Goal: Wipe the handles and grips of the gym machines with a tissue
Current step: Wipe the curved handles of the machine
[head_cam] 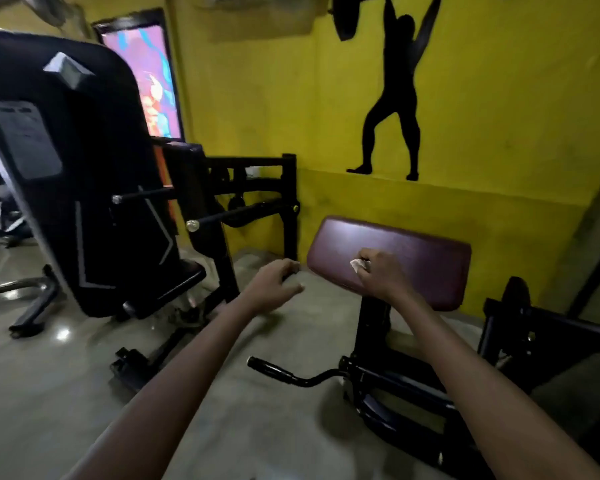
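Note:
My right hand (378, 273) grips a crumpled white tissue (356, 264) and holds it against the maroon arm pad (426, 258) of a curl bench, near the pad's left half. My left hand (274, 284) hovers in the air to the left of the pad with its fingers loosely curled and nothing in it. Below the pad a black curved handle bar (278, 370) with a rubber grip sticks out to the left from the bench frame (388, 386).
A large black weight machine (84, 188) stands at the left with two chrome-tipped horizontal bars (222, 216). A black steel frame (290, 202) stands against the yellow wall (499, 116). Another black frame (548, 327) is at the right. Grey polished floor (84, 393) lies between the machines.

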Action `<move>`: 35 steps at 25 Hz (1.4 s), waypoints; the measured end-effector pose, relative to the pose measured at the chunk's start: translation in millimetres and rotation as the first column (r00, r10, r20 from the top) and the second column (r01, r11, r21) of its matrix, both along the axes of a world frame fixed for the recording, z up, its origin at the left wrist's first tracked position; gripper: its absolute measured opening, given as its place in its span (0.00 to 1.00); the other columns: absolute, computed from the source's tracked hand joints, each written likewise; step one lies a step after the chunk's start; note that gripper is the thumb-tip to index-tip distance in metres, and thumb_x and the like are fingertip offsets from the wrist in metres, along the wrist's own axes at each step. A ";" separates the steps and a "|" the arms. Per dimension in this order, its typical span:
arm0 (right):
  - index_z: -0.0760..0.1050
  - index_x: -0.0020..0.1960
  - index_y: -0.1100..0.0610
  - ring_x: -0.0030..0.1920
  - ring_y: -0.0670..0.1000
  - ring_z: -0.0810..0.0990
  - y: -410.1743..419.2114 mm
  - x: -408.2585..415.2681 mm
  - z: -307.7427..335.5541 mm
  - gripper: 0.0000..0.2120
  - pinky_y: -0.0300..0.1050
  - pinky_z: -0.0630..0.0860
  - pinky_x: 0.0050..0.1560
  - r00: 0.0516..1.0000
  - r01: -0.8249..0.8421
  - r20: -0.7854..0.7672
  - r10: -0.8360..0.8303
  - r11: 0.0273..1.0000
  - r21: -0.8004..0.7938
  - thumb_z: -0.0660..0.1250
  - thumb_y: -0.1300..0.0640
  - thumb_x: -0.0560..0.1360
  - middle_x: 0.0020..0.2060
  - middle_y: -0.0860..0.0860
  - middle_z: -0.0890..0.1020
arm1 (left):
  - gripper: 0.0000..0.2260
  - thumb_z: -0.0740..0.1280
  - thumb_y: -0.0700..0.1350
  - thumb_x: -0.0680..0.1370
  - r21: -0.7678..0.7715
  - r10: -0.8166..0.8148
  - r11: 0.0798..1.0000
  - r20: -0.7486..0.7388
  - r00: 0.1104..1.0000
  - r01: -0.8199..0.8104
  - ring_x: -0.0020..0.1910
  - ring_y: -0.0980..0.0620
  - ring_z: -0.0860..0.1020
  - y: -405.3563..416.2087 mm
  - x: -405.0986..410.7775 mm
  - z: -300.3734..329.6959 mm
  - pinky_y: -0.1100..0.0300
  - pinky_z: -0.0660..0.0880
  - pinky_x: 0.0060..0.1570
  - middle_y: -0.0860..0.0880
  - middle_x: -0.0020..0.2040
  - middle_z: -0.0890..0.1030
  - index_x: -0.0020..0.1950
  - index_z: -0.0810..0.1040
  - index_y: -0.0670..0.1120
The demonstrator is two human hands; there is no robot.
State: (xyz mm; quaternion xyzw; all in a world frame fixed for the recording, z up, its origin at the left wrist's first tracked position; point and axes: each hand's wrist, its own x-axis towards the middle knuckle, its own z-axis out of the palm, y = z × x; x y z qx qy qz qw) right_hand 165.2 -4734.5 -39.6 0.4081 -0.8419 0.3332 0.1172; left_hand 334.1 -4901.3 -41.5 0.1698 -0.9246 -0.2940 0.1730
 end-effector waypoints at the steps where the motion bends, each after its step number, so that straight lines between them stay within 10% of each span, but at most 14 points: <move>1: 0.80 0.43 0.60 0.42 0.58 0.80 -7.5 -3.4 -2.9 0.04 0.42 0.61 0.36 0.999 0.047 0.013 -0.047 0.999 0.002 0.67 0.61 0.73 0.40 0.59 0.83 | 0.21 0.70 0.43 0.76 -0.026 -0.056 0.998 0.022 0.998 0.057 0.64 0.46 0.73 -15.8 -10.3 -1.2 0.61 0.69 0.60 0.42 0.64 0.75 0.67 0.73 0.40; 5: 0.80 0.42 0.63 0.41 0.59 0.81 -25.6 -21.6 -12.3 0.06 0.49 0.76 0.41 0.978 0.199 0.058 -0.198 0.980 -0.013 0.66 0.61 0.73 0.39 0.60 0.84 | 0.22 0.71 0.45 0.75 -0.020 -0.217 0.976 0.013 0.976 0.217 0.64 0.48 0.74 -63.2 -57.8 -8.7 0.64 0.69 0.59 0.44 0.65 0.76 0.67 0.73 0.41; 21: 0.81 0.46 0.59 0.44 0.56 0.80 -31.8 -101.8 -40.3 0.06 0.51 0.77 0.44 0.733 0.674 0.140 -0.665 0.738 -0.024 0.65 0.65 0.73 0.42 0.57 0.83 | 0.22 0.70 0.44 0.76 0.063 -0.724 0.689 0.022 0.690 0.722 0.66 0.48 0.73 -112.0 -265.5 -34.7 0.57 0.71 0.63 0.43 0.67 0.74 0.69 0.71 0.41; 35: 0.81 0.46 0.61 0.43 0.55 0.80 -47.7 -10.9 -92.6 0.06 0.49 0.77 0.43 0.085 0.994 0.256 -0.963 0.099 0.046 0.65 0.62 0.76 0.42 0.57 0.82 | 0.23 0.66 0.45 0.79 0.182 -0.995 0.034 0.095 0.017 0.983 0.68 0.49 0.70 -69.0 -321.7 -90.9 0.63 0.67 0.62 0.46 0.70 0.71 0.72 0.68 0.41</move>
